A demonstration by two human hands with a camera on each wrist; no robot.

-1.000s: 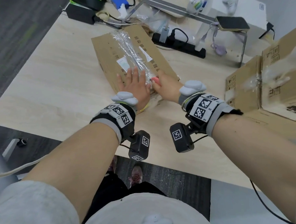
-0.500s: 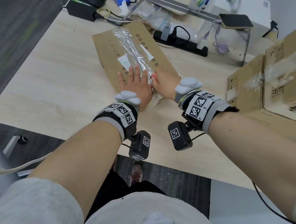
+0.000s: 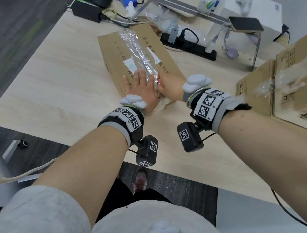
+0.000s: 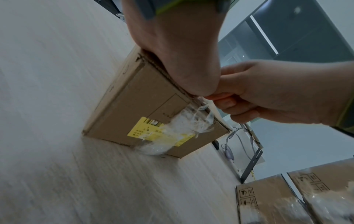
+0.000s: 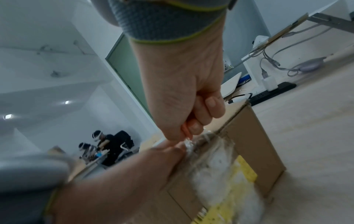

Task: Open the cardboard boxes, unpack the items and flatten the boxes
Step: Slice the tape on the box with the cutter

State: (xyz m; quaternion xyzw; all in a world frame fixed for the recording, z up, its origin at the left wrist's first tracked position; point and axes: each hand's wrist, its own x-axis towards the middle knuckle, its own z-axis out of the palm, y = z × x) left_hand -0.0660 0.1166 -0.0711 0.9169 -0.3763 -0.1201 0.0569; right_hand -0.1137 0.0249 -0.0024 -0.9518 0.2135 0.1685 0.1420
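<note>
A long flat cardboard box (image 3: 112, 52) lies on the table, with a strip of clear tape (image 3: 139, 50) running along its top. My left hand (image 3: 139, 88) lies flat with straight fingers on the box's near end, just left of the tape. My right hand (image 3: 168, 86) is curled beside it, fingertips touching the left hand. In the right wrist view the right hand (image 5: 182, 91) pinches crumpled clear tape (image 5: 188, 142) at the box's near top edge. In the left wrist view the box (image 4: 143, 106) shows a yellow label (image 4: 145, 128) under tape on its end face.
A larger taped cardboard box (image 3: 274, 89) stands at the right of the table. Behind the flat box lie a black power strip (image 3: 189, 44), cables, and a phone (image 3: 246, 24) on a metal stand. The table's near edge (image 3: 115, 159) is under my wrists.
Both hands stay at the near end of the box. Only the view shifts a little.
</note>
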